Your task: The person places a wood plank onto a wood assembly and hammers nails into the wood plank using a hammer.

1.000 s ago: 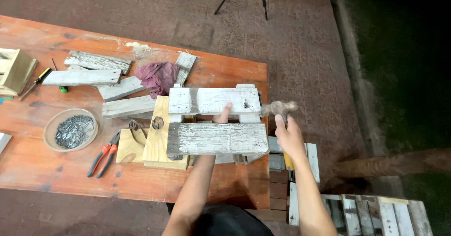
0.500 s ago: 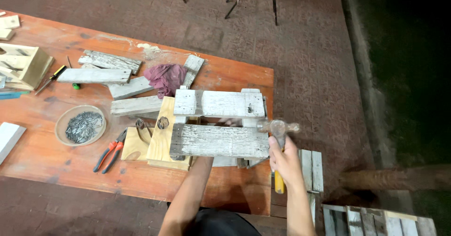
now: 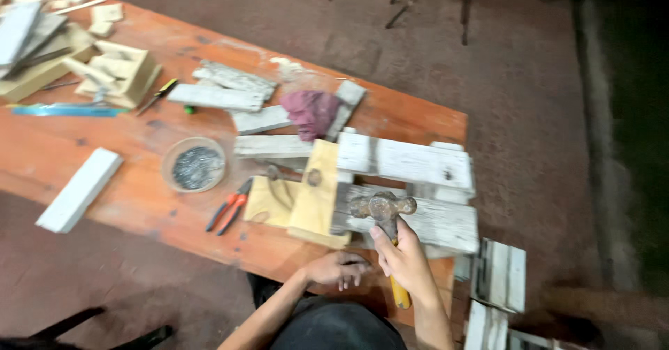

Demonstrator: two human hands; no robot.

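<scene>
My right hand (image 3: 406, 258) grips a hammer with a yellow handle; its rusty head (image 3: 382, 206) is over the near plank of a grey weathered wooden crate (image 3: 408, 186) standing on the orange table (image 3: 139, 148). A pale new board (image 3: 313, 193) leans against the crate's left end. My left hand (image 3: 340, 268) rests low at the table's near edge, below the crate, fingers loosely curled and holding nothing I can see.
Red-handled pliers (image 3: 228, 212) and a round bowl of nails (image 3: 194, 165) lie left of the crate. A purple rag (image 3: 311, 111), loose grey planks (image 3: 221, 96) and a white block (image 3: 79, 189) are on the table. Pallet pieces (image 3: 498, 277) sit on the floor, right.
The hammer has swung from the crate's right end to over its near plank. My left hand came off the crate and dropped to the table edge. The view shifted right.
</scene>
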